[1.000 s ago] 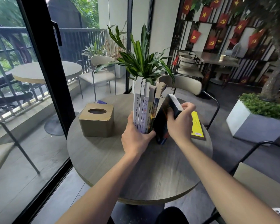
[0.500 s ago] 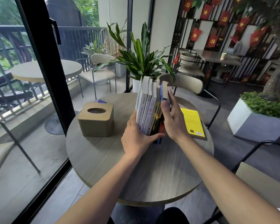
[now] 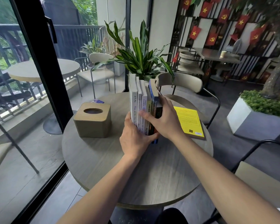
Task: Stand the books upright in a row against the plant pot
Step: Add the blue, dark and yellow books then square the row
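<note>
Several books (image 3: pixel 140 101) stand upright in a row in the middle of the round table (image 3: pixel 103 162), spines toward me, in front of the leafy plant (image 3: pixel 141 57); its white pot is almost fully hidden behind them. My left hand (image 3: pixel 132 136) presses the row's left side and lower spines. My right hand (image 3: pixel 162 117) presses the right side, against a blue-spined book (image 3: pixel 153 94) and a dark book at the row's right end. A yellow book (image 3: pixel 190 121) lies flat on the table to the right.
A tan tissue box (image 3: pixel 93 119) stands left of the books. Empty chairs stand behind the table and at my right. A glass sliding door with a black frame (image 3: pixel 44 75) runs along the left. A white planter (image 3: pixel 255 120) stands on the floor at the right.
My right hand swung the dark book from tilted open to upright and pushed it into the row's right end. The row, leaning half a second ago, now stands straighter between both hands.
</note>
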A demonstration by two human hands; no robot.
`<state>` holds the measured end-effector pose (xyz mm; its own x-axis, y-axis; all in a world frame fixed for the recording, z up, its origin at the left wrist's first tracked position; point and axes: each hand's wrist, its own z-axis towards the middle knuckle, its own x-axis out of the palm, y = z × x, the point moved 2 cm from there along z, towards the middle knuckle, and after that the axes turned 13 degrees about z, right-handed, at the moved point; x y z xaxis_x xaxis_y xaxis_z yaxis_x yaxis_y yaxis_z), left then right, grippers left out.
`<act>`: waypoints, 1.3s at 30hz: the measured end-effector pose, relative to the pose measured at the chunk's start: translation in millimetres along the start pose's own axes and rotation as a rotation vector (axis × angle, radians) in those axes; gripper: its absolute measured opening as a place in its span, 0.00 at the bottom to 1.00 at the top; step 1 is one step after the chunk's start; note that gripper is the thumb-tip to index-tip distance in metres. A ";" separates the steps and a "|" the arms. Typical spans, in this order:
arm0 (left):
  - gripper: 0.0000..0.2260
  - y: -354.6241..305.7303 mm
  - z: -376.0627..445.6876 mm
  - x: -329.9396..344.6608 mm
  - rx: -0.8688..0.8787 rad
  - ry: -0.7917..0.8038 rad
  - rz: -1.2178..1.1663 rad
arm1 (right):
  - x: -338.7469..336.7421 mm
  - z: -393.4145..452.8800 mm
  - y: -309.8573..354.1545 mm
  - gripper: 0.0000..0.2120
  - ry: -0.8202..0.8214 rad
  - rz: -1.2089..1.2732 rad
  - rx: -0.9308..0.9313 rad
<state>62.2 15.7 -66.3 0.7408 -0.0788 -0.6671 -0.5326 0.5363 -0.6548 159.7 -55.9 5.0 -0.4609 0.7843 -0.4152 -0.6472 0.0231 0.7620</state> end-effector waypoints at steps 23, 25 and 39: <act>0.55 3.1 -2.4 1.2 0.037 -0.027 -0.012 | -20.3 -25.5 -36.5 0.33 -0.149 0.021 0.196; 0.55 3.6 -2.6 1.5 0.039 -0.028 -0.016 | -30.1 -25.6 -54.3 0.33 -0.224 -0.124 0.262; 0.56 5.2 -2.2 3.2 0.051 -0.026 -0.024 | -84.2 -9.3 -118.6 0.62 -0.168 -0.532 0.971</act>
<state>60.9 16.4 -72.6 0.7637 -0.0702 -0.6417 -0.4940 0.5765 -0.6509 269.6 -130.4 -55.1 -0.1311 0.6029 -0.7869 0.0453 0.7966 0.6028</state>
